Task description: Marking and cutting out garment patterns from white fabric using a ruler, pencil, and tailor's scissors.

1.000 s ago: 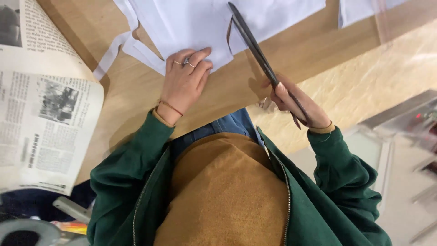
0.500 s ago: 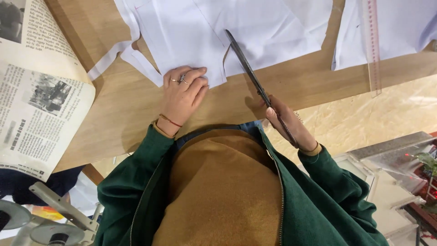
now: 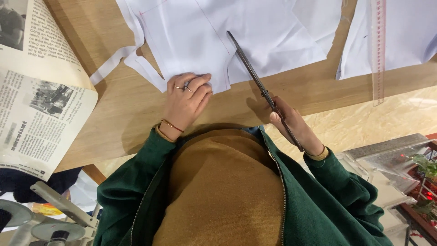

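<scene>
The white fabric (image 3: 200,41) lies flat on the wooden counter (image 3: 127,114), its near edge pinned under the left hand (image 3: 185,101), whose grip is spread, palm down, holding nothing. The right hand (image 3: 291,125) is closed around long scissors (image 3: 261,86), blades nearly together, tips over the fabric. A clear ruler (image 3: 378,50) rests to the right, a newspaper (image 3: 36,91) to the left.

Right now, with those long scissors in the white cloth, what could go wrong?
1. The left hand presses the white cloth close beside the cut, so the scissors in the right hand might nick a finger.
2. The cloth might shift and the cut drift off its red line.
3. The clear ruler overhangs the table edge and might fall.
</scene>
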